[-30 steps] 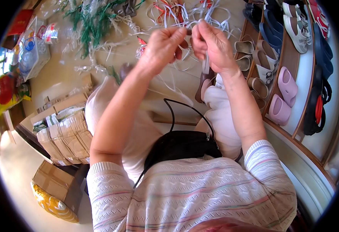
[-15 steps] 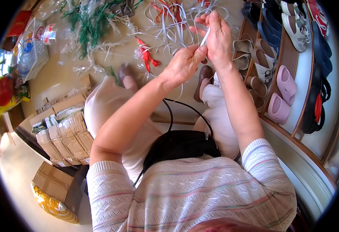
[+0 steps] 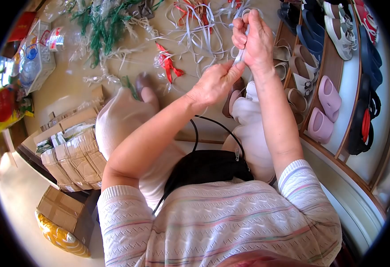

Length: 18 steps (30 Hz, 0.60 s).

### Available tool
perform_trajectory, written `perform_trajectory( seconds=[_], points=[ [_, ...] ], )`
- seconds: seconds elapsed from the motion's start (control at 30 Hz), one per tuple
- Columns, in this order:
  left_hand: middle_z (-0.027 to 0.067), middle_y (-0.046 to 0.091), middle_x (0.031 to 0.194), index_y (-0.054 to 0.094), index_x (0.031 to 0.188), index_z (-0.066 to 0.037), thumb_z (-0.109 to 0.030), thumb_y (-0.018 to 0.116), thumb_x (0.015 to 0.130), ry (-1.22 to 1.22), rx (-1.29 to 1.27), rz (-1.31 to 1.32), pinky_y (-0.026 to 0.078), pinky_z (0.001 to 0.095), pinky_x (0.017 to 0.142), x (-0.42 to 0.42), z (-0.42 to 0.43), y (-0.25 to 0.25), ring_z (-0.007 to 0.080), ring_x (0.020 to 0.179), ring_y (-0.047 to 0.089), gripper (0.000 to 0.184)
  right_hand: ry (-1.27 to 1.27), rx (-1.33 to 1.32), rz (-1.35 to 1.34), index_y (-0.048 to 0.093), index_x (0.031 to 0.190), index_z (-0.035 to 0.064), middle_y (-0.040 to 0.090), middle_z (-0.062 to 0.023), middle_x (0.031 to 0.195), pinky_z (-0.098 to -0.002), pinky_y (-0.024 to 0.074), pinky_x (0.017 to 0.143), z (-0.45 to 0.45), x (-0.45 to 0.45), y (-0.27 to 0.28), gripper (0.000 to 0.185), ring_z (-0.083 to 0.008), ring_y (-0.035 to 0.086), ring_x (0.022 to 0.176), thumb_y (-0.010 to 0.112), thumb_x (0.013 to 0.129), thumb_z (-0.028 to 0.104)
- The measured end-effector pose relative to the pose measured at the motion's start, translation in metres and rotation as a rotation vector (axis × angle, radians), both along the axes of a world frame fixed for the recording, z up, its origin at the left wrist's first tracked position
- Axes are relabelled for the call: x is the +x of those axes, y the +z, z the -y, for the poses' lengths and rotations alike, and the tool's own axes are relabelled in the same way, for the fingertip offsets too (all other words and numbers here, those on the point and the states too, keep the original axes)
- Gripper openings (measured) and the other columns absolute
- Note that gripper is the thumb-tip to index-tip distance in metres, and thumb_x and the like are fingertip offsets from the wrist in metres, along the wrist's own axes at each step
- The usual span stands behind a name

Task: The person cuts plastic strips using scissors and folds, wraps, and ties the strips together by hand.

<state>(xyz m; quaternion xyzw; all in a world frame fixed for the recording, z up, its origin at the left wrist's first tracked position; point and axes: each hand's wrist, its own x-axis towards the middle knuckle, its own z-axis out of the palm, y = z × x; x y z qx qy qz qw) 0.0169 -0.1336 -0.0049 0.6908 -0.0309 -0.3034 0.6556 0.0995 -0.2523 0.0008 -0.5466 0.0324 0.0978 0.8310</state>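
My left hand (image 3: 215,83) is closed, its thumb pressed on a narrow white ribbon (image 3: 239,57). The same ribbon runs up into my right hand (image 3: 258,42), whose fingers are curled around it. Both hands are held out above the floor, close together, the right one farther away. Just beyond them lies a loose tangle of white ribbons (image 3: 200,42). A knotted red ribbon (image 3: 172,67) lies left of my hands. How the ribbon is wound inside the right hand is hidden.
Green netting (image 3: 104,38) lies on the floor at the upper left. A shoe rack (image 3: 337,156) with several shoes stands close on the right. Taped cardboard (image 3: 77,155) and a box (image 3: 60,208) are at the left. A black bag (image 3: 208,168) rests on my lap.
My right hand has shifted slightly right, and its fingers have curled in around the ribbon. My left hand has moved a little right and nearer to me, still pinching it.
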Motion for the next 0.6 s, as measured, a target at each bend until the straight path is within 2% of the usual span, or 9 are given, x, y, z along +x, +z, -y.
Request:
perform_trajectory(
  seconds=[0.17, 0.27, 0.43, 0.53, 0.6],
  points=[
    [0.0035, 0.053, 0.082, 0.049, 0.102, 0.002, -0.038, 0.05, 0.088, 0.167, -0.236, 0.084, 0.046, 0.026, 0.059, 0.007, 0.0, -0.003, 0.01, 0.069, 0.051, 0.043, -0.004, -0.004, -0.041, 0.042, 0.078, 0.0058, 0.047, -0.0054, 0.064, -0.0223, 0.029, 0.036, -0.009, -0.006, 0.006, 0.035, -0.0081, 0.034, 0.041, 0.041, 0.093, 0.037],
    [0.0014, 0.051, 0.077, 0.05, 0.099, 0.001, -0.031, 0.053, 0.089, 0.13, -0.356, -0.032, 0.043, 0.0244, 0.054, 0.008, -0.004, -0.005, 0.0081, 0.064, 0.048, 0.034, -0.013, 0.045, -0.056, 0.042, 0.078, 0.0058, 0.046, -0.0048, 0.064, -0.0229, 0.0297, 0.036, -0.009, -0.007, 0.006, 0.034, -0.0084, 0.034, 0.041, 0.041, 0.093, 0.036],
    [-0.002, 0.046, 0.065, 0.054, 0.088, -0.001, -0.028, 0.048, 0.091, 0.066, -0.08, 0.029, 0.034, 0.0234, 0.048, 0.007, -0.006, 0.0, 0.0067, 0.055, 0.039, 0.029, -0.04, 0.099, -0.058, 0.042, 0.078, 0.0059, 0.044, -0.0042, 0.064, -0.0244, 0.0324, 0.038, -0.01, -0.01, 0.002, 0.033, -0.0095, 0.035, 0.043, 0.042, 0.093, 0.035],
    [-0.0026, 0.044, 0.062, 0.055, 0.083, -0.001, -0.027, 0.046, 0.091, 0.089, 0.035, 0.137, 0.032, 0.0235, 0.048, 0.007, -0.007, -0.002, 0.0067, 0.054, 0.037, 0.029, -0.053, 0.188, -0.124, 0.043, 0.079, 0.0055, 0.045, -0.005, 0.065, -0.0271, 0.0389, 0.042, -0.009, -0.009, 0.002, 0.032, -0.0115, 0.038, 0.044, 0.043, 0.092, 0.035],
    [-0.003, 0.044, 0.061, 0.055, 0.082, -0.001, -0.027, 0.045, 0.091, 0.093, 0.062, 0.14, 0.032, 0.0231, 0.047, 0.007, -0.008, -0.002, 0.0065, 0.054, 0.037, 0.03, -0.046, 0.161, -0.093, 0.044, 0.08, 0.0051, 0.049, -0.0058, 0.066, -0.0293, 0.0433, 0.046, -0.009, -0.009, -0.002, 0.033, -0.0141, 0.044, 0.048, 0.043, 0.092, 0.036]
  ],
)
